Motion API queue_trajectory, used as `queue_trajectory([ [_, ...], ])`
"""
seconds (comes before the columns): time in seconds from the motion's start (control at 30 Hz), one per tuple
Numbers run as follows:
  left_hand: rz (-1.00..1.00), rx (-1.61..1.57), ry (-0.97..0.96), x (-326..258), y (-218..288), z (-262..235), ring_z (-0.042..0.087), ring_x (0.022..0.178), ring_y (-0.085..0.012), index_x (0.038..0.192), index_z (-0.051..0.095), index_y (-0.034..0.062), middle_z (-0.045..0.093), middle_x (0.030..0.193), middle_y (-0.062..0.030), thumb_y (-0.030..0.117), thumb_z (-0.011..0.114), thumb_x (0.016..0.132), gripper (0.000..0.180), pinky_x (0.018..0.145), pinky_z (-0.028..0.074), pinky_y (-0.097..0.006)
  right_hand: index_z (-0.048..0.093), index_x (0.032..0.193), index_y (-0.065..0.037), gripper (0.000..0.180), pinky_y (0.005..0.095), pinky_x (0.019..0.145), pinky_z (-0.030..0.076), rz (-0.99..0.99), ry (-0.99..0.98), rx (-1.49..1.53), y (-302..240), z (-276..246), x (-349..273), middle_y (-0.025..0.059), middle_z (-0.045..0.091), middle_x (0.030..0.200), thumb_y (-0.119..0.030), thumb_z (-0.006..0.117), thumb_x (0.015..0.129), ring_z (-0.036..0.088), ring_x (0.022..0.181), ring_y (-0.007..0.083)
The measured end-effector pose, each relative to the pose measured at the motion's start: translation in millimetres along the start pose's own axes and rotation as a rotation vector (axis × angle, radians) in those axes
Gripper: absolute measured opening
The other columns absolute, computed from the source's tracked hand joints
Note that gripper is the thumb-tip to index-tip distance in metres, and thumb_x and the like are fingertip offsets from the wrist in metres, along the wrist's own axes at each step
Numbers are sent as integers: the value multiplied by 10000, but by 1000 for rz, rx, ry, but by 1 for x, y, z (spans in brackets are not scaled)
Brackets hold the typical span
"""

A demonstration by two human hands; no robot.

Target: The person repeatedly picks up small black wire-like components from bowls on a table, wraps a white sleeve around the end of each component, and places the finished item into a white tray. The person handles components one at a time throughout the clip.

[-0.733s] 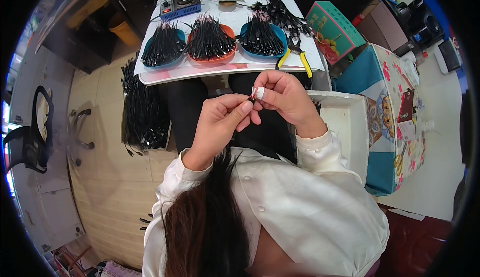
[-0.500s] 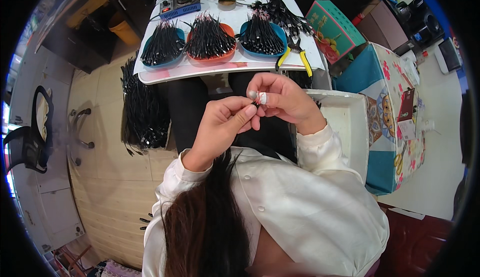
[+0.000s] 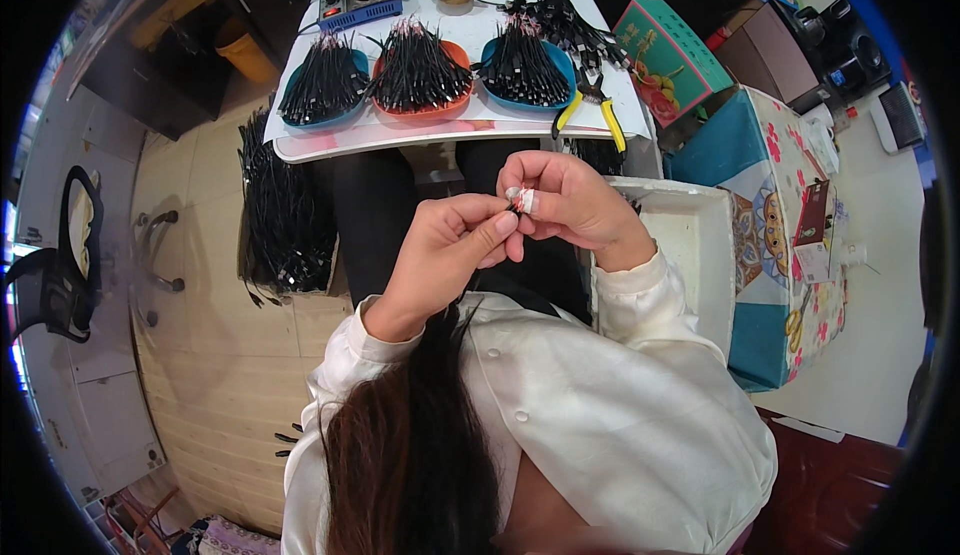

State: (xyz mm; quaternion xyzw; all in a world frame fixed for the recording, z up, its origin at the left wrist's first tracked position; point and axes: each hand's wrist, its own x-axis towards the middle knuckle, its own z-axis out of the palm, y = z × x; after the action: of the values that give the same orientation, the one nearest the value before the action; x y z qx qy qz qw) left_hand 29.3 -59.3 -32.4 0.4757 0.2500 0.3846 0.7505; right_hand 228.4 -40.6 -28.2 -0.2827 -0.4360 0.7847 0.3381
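Cable end (image 3: 513, 210) pinched between left hand (image 3: 452, 242) and right hand (image 3: 575, 202)

It sits at the fingertips of both hands, above the lap and short of the desk (image 3: 480, 137). The left grip presses thumb against forefinger on its black part; the right grip, its thumb tip wrapped in white, pinches the thin reddish wires. Fingers hide most of it. On the white desk, an orange bowl (image 3: 425, 115) between two blue bowls (image 3: 570, 83) holds black cables, with yellow-handled pliers (image 3: 613, 127) just beside. More black cables (image 3: 285, 205) heap leftward above the tan floor (image 3: 230, 315).
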Motion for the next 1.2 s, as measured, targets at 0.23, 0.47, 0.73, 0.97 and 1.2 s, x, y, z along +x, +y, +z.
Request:
queue_trajectory([
  [0.23,-4,79,51,-1,2,-3,433,604,-18,973,673,-41,612,728,-7,101,581,966,169,521,320,-168,552,962,-55,168,165,537,362,-176,150,-246,-8,0,-2,-16,557,826,-203,628,941,507,677,38],
  [0.47,124,266,132,-2,5,2,460,606,-19,953,685,-31,608,700,9,124,602,960,176,519,340,-178,553,870,-25,234,205,540,403,-344,246,-919,-15,18,-12,3,559,716,-235,612,952,523,636,63],
  [0.73,-10,123,66,-4,7,-2,440,568,-17,911,683,-35,601,685,2,103,609,947,161,493,325,-177,526,812,-12,171,266,506,394,-492,355,-963,4,22,-9,34,516,639,-138,589,908,483,561,93],
  [0.97,-96,62,48,-13,12,-12,410,549,-21,912,676,-51,578,672,-10,91,593,954,169,482,303,-177,615,1012,-28,162,230,622,428,-553,529,-812,-21,-1,-25,20,611,827,-132,645,892,543,720,91],
  [1.2,-152,60,-14,-8,15,-11,407,543,-24,920,681,-45,576,673,-4,104,591,957,178,482,303,-179,663,1035,-52,330,330,730,496,-866,104,-1413,-23,10,-20,80,638,972,-38,747,716,610,872,253],
])
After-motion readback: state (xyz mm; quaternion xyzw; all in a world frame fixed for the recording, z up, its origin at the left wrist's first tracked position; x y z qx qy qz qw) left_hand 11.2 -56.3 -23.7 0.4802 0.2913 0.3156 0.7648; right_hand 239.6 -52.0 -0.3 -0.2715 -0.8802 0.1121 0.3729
